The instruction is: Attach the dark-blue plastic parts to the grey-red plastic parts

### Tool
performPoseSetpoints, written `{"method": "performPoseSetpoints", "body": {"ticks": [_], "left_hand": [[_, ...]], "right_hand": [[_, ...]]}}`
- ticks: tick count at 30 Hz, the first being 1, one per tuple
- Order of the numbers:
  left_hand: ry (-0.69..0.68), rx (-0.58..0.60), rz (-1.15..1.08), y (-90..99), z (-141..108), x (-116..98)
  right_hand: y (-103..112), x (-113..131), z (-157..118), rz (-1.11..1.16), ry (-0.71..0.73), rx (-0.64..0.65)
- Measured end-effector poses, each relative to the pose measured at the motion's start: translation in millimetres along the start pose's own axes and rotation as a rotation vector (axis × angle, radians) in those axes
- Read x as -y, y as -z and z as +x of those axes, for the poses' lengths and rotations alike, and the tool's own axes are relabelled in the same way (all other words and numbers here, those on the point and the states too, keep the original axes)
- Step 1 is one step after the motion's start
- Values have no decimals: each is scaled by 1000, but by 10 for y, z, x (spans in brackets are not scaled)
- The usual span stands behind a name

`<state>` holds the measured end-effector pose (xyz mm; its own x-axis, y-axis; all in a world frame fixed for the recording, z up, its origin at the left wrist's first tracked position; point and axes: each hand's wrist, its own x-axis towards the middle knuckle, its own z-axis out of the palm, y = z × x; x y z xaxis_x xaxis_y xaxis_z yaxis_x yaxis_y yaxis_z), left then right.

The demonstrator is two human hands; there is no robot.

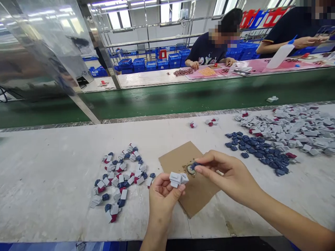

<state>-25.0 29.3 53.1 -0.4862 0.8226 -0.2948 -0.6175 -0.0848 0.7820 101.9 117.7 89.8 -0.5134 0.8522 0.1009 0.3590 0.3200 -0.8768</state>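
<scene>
Head view: our left grip point(162, 195) pinches a grey block point(176, 178), our right grip point(227, 170) a blue piece point(194, 165) that might slip if held too loosely.

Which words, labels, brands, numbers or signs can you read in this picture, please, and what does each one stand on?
No text can be read anywhere.
White print on a co-worker's dark shirt: too small and blurred to tell whether it holds letters.
Blue crates: any marking is too small to read.
Grey piece, dark blue piece and cardboard: no lettering visible.
</scene>
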Motion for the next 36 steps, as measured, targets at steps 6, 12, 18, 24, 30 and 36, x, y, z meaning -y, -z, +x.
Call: {"method": "performPoseSetpoints", "body": {"ticks": [6,12,18,24,30,36], "left_hand": [[-40,16,56,-114,-80,-30],[-27,30,58,-119,-97,-35],[-55,14,116,-122,-117,-25],[-117,19,204,-91,-104,67],[-48,162,297,-37,-24,-27],[91,302,339,7,99,-117]], "right_hand": [[-5,147,-86,99,69,49],[21,112,-101,61,141,50],[26,112,-132,-42,227,79],[-37,31,-120,87,169,104],[-135,-112,-160,432,-127,167],[-144,-60,-189,445,-154,161]]}}
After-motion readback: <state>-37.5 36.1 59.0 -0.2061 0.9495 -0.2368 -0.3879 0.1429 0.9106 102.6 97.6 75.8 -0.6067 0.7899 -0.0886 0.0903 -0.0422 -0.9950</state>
